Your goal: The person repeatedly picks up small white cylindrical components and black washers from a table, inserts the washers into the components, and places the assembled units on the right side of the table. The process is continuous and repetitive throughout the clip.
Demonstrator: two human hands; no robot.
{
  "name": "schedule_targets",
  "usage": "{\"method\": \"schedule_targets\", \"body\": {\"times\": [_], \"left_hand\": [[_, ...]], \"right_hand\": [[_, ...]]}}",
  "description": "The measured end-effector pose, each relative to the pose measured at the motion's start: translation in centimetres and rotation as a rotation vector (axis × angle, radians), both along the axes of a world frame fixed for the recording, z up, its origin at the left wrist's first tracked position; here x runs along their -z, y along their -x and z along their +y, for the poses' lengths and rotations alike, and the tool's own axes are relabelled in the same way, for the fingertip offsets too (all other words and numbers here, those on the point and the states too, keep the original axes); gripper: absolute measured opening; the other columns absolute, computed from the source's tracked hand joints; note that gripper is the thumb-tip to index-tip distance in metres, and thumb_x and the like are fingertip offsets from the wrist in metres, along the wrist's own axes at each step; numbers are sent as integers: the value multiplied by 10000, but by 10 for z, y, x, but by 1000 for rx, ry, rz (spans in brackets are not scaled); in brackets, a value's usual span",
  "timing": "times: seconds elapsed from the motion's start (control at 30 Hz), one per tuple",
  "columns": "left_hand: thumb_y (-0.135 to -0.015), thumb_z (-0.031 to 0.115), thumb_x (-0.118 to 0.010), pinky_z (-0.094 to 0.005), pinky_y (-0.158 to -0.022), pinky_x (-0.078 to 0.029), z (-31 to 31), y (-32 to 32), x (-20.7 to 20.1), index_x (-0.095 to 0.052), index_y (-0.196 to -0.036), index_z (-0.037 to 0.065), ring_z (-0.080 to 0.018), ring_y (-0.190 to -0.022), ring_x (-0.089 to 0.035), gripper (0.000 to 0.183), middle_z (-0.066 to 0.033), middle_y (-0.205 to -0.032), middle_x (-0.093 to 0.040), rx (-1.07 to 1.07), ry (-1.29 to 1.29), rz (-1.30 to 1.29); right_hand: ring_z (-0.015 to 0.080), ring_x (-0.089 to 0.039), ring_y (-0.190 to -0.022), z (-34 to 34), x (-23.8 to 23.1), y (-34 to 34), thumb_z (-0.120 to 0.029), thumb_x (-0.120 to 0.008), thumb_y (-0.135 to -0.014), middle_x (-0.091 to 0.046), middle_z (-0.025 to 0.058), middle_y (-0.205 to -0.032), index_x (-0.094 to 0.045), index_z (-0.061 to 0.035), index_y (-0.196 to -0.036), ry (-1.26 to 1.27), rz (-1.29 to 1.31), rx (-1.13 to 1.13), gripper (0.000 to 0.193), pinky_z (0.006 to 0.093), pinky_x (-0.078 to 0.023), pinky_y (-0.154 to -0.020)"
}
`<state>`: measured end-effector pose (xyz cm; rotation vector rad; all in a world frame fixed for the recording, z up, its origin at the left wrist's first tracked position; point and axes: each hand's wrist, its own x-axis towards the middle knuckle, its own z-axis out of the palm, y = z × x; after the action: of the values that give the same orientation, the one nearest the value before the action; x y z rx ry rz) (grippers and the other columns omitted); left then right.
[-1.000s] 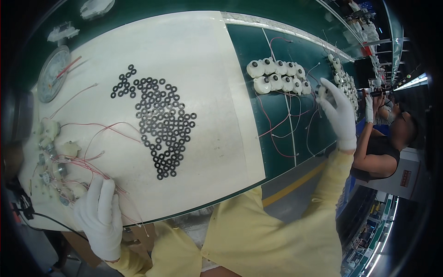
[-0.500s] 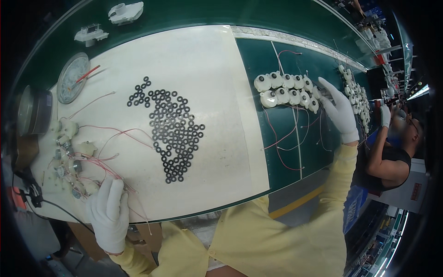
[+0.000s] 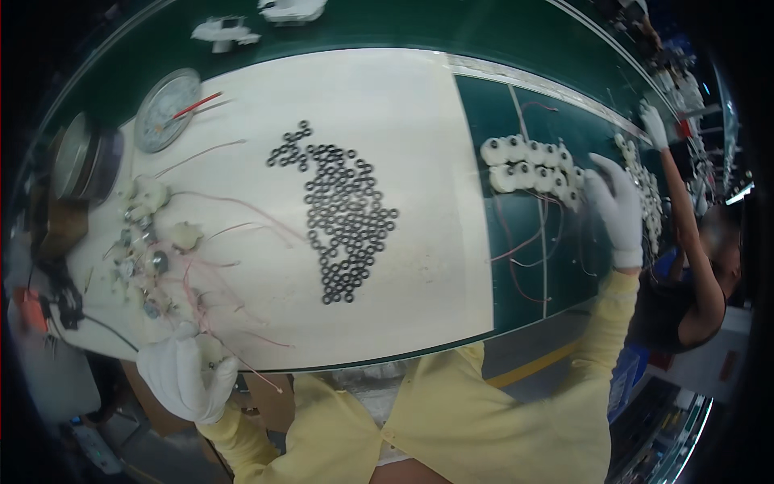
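Observation:
My gloved left hand (image 3: 184, 373) is closed on a small whitish round motor (image 3: 211, 350) at the table's near left edge. Pinkish-red wires trail from around it. Just beyond lies a loose pile of similar motors (image 3: 151, 262) with tangled wires. On the right, my gloved right hand (image 3: 617, 206) is at the right end of a double row of white round motors (image 3: 506, 177), each with a dark ring on top. Its fingers are apart, and I see nothing held. Whether the fingertips touch the end motor cannot be made out.
Many black rings (image 3: 347, 214) cover the middle of the white sheet (image 3: 435, 298). A round dish (image 3: 165, 113) with a red stick (image 3: 197, 105) stands far left, near a dark round container (image 3: 101, 165). White plastic parts (image 3: 226, 32) lie beyond. A co-worker's arm (image 3: 685, 210) reaches in at far right.
My left hand has taken a motor from the pile and turned toward me. The view has shifted, and my right hand stays by the row. The co-worker's arm has reached farther out.

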<state>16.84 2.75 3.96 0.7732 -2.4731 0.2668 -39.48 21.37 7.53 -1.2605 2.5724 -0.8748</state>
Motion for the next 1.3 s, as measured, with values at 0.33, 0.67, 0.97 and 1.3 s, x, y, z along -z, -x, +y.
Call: {"method": "schedule_targets", "body": {"times": [0.33, 0.67, 0.97, 1.3], "left_hand": [[-1056, 591, -455, -322, -625, -326, 13, 68, -8, -587, -1401, 237, -160, -697, -494, 512, 7, -903, -621, 228, 470, 484], [-922, 325, -643, -404, -731, -464, -19, 78, -31, -695, -1147, 115, -302, -927, -609, 312, -66, -958, -685, 100, -3, 482], [-880, 164, -730, -466, -884, -496, -71, 53, 3, -715, -1161, 71, -365, -1042, -655, 296, -90, -977, -720, -201, -122, 54], [-817, 199, -792, -447, -920, -495, -32, 55, -4, -701, -1261, 107, -308, -1061, -649, 463, -64, -943, -692, -253, -162, -93]], "right_hand": [[183, -631, -973, -113, -15, -203, -470, -379, -1096, -681, 136, -1167, -578, 47, -1402, 78, -1382, -848, 633, 316, -490, -928], [48, -575, -708, -146, -1, -293, -400, -469, -1092, -705, 10, -922, -714, -38, -1181, -581, -1518, -865, 445, 217, -471, -626], [167, -560, -642, -99, -21, -234, -359, -783, -866, -569, 3, -759, -721, -161, -1038, -223, -346, -1511, 269, 309, -409, -563], [127, -508, -729, -79, -18, -194, -215, -647, -742, -491, -42, -865, -648, -231, -1011, -166, 731, -1351, 269, 309, -365, -614]]}}
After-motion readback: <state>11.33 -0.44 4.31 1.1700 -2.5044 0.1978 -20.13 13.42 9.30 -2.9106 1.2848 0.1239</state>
